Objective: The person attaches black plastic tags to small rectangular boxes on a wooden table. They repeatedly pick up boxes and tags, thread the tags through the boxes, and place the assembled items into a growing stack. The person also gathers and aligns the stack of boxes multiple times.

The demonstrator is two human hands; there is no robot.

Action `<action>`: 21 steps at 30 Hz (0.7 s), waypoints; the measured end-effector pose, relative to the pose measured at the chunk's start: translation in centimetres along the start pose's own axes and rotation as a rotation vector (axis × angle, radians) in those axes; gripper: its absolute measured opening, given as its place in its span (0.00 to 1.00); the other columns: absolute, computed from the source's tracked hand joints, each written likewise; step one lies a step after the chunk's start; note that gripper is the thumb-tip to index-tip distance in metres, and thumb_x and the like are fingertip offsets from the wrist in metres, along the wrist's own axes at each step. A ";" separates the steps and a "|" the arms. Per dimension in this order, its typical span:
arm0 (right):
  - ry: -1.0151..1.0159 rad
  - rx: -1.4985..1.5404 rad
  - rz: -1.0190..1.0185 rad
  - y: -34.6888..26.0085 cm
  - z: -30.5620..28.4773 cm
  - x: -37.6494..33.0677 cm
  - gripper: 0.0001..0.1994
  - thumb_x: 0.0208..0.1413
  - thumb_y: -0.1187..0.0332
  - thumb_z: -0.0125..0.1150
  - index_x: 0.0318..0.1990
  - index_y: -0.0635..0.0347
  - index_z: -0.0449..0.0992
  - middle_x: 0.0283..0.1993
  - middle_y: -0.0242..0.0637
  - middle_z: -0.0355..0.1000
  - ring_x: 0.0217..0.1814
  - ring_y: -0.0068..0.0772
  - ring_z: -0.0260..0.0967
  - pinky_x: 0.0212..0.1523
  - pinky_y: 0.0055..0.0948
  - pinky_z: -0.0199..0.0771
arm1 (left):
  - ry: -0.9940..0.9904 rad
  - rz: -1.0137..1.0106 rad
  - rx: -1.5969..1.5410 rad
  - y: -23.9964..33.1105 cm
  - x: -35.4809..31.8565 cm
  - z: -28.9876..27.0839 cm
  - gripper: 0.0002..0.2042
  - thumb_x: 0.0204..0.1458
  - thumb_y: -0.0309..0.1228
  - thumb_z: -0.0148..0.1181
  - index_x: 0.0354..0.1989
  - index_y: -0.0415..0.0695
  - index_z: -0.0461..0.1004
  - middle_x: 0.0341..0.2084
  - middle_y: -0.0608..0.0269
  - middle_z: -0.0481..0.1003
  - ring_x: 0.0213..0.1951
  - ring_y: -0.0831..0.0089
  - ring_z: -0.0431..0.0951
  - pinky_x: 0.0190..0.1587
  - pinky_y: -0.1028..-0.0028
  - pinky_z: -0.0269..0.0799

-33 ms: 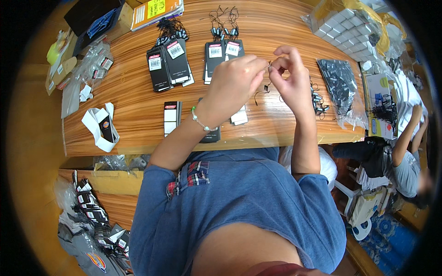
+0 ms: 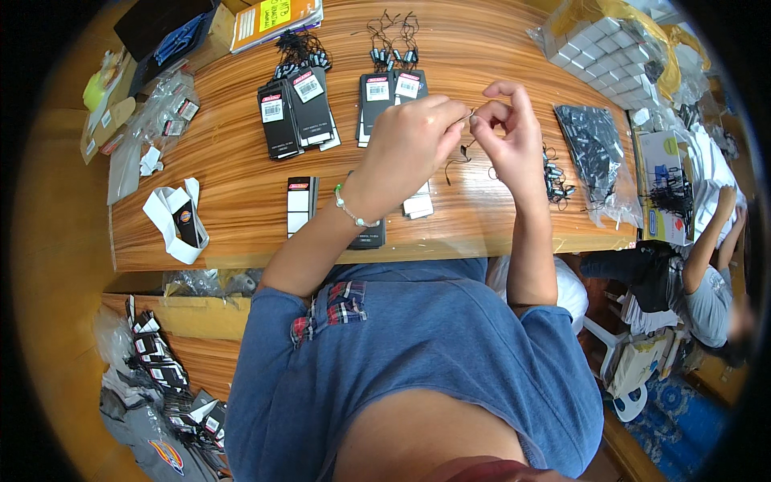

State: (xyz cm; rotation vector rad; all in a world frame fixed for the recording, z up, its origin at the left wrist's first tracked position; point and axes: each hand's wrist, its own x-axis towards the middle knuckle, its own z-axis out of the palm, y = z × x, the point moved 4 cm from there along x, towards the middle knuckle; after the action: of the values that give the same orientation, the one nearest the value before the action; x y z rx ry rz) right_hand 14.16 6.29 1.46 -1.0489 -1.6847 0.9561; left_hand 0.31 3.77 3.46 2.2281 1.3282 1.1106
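left hand and right hand pinch a thin dark cord, its gripped end barely discernible; at their seven o'clock, the left forearm partly hides black tags.

A wood-grain tabletop with streaky brown and orange bands spans the room, tan tape along its near edge. A yellow-brown wall stands at the left. Below, at lower left, is another wood-grain surface. A white plastic chair stands at lower right, near a blue patterned covering. Bright light leaves a soft sheen on the tabletop.
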 end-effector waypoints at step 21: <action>0.147 0.876 0.370 5.6 -0.5 -1.3 0.06 0.56 0.69 0.50 0.36 0.61 0.69 0.37 0.33 0.68 0.37 0.23 0.65 0.38 0.24 0.68 | 0.177 0.565 0.200 0.6 0.6 1.8 0.08 0.35 0.28 0.56 0.27 0.47 0.76 0.27 0.69 0.74 0.34 0.70 0.72 0.38 0.72 0.69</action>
State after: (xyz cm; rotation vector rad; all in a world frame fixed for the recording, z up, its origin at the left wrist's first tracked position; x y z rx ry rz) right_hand 16.21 7.05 -3.86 -0.7889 -0.7869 1.6056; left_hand 2.14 4.15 2.90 2.8123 0.9154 1.4390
